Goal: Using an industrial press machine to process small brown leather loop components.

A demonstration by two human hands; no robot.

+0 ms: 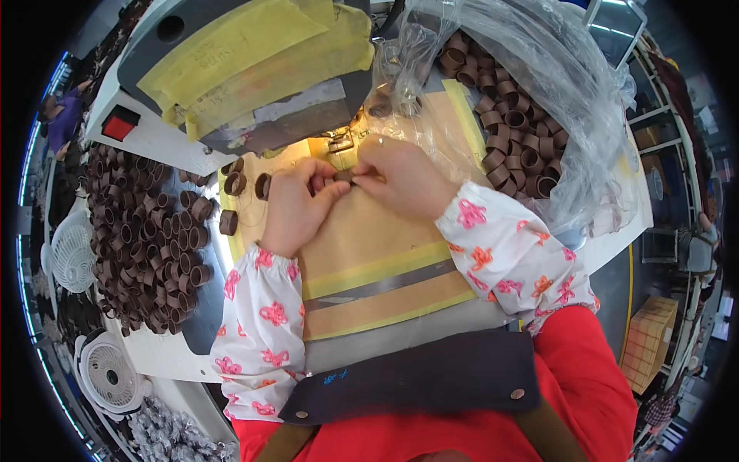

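Observation:
A small brown band (343,177), curved like the rings around it, is pinched between the fingertips of both hands. My left hand (296,206) grips its left end with thumb and forefinger; my right hand (406,173) has its right end. Fingers cover much of the band. Just beyond it is the lit needle area (339,143) of a sewing machine (254,127). Beside my left hand lie a few loose brown rings (229,222). Tan board (377,231) edged with yellow tape spreads under both hands.
A large heap of brown rings (146,239) covers the table's left side. More rings (531,146) sit at the right, partly inside a clear plastic bag (573,100). White fans (108,373) stand at the left, and a person (65,115) appears far left.

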